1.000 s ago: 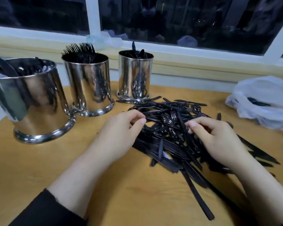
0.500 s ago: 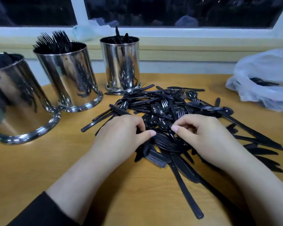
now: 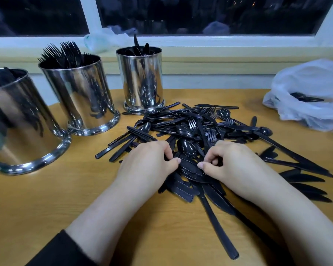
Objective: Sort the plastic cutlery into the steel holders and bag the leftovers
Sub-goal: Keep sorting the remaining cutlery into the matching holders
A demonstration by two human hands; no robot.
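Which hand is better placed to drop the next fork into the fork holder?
Left, probably. The fork holder stands to the left of the cutlery pile, nearer the left hand; the right hand would have to cross over.

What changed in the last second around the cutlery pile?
Both hands drew together at the pile's near edge: left hand and right hand now pick at the black knives with curled fingers. The three steel holders and plastic bag stayed put.
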